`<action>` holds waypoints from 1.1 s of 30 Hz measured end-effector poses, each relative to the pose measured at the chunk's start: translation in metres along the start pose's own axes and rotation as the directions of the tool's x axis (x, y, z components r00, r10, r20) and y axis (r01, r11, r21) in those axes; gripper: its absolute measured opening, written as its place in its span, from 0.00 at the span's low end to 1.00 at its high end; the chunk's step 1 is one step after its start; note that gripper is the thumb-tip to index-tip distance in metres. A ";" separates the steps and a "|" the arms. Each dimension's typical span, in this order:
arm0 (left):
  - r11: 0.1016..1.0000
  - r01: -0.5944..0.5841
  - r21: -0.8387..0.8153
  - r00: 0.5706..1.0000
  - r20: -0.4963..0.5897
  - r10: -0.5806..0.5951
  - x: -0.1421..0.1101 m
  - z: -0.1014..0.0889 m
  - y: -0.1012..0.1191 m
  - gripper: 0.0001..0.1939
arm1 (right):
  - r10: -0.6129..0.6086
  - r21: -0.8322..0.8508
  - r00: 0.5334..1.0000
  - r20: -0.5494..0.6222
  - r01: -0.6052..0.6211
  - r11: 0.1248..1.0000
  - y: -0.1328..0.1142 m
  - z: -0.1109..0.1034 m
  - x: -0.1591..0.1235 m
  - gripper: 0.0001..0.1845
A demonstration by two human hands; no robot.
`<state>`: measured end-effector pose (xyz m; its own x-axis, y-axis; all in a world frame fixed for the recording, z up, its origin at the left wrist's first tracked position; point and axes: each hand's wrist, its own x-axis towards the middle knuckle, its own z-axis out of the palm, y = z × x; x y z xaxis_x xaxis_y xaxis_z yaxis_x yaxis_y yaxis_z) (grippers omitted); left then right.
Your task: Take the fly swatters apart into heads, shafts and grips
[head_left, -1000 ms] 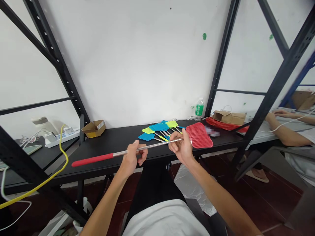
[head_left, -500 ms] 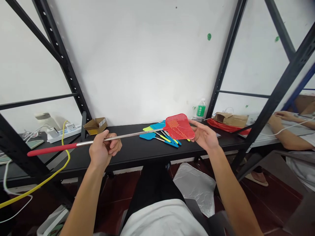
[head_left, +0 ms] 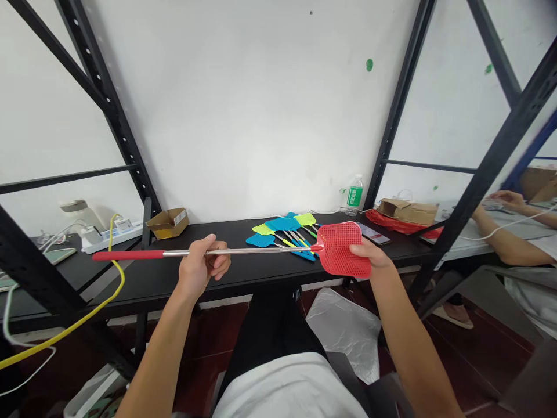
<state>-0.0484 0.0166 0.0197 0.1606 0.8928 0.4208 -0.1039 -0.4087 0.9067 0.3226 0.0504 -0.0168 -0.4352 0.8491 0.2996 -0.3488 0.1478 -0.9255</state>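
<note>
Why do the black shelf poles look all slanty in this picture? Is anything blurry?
In the head view, the wide lens looking down makes the black metal shelf uprights spread apart toward the top. The red fly swatter still looks sharp. The white wall is softly lit, without strong glare.

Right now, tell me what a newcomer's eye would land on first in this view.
The red fly swatter stands out most, held level across the black bench, with the left hand around its steel shaft and the right hand on its mesh head. Just beyond it lie blue and lime-green fly swatters, heaped on the bench. A bright yellow cable loops down at the far left.
</note>
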 end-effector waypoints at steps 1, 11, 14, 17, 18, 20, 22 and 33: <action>1.000 -0.005 0.006 1.000 0.013 0.005 0.000 -0.001 -0.001 0.28 | 0.000 0.016 1.000 -0.016 0.000 1.000 0.001 -0.001 -0.002 0.27; 0.999 -0.028 0.018 0.999 0.032 0.027 -0.001 -0.005 -0.001 0.28 | 0.090 -0.050 0.995 0.052 -0.088 0.995 0.000 0.008 0.000 0.17; 0.999 -0.014 0.030 0.999 0.032 0.013 -0.002 -0.004 0.000 0.29 | 0.111 -0.072 0.993 0.030 -0.109 0.991 -0.001 0.010 0.001 0.16; 1.000 0.000 0.027 0.999 0.040 -0.001 -0.003 -0.002 0.001 0.29 | 0.078 -0.087 0.997 -0.011 -0.078 0.993 0.001 0.010 0.001 0.13; 1.000 0.002 0.025 0.999 0.045 -0.003 -0.003 -0.001 0.002 0.29 | 0.065 -0.093 0.998 -0.020 -0.066 0.993 0.001 0.009 0.001 0.13; 1.000 0.001 0.022 0.999 0.050 -0.002 -0.003 0.000 0.003 0.29 | 0.053 -0.100 0.998 -0.029 -0.055 0.993 0.002 0.009 0.001 0.13; 1.000 -0.007 0.017 0.999 0.051 0.006 -0.003 0.000 0.003 0.29 | 0.049 -0.091 0.998 -0.037 -0.053 0.994 0.002 0.011 0.001 0.15; 1.000 -0.004 -0.017 0.997 0.074 0.005 -0.003 0.005 -0.002 0.29 | 0.086 -0.023 0.995 -0.052 -0.087 0.996 -0.004 0.028 -0.003 0.17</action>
<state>-0.0442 0.0140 0.0168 0.2325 0.8740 0.4266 -0.1215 -0.4091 0.9044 0.3020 0.0332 -0.0074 -0.4200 0.8837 0.2064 -0.2899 0.0849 -0.9533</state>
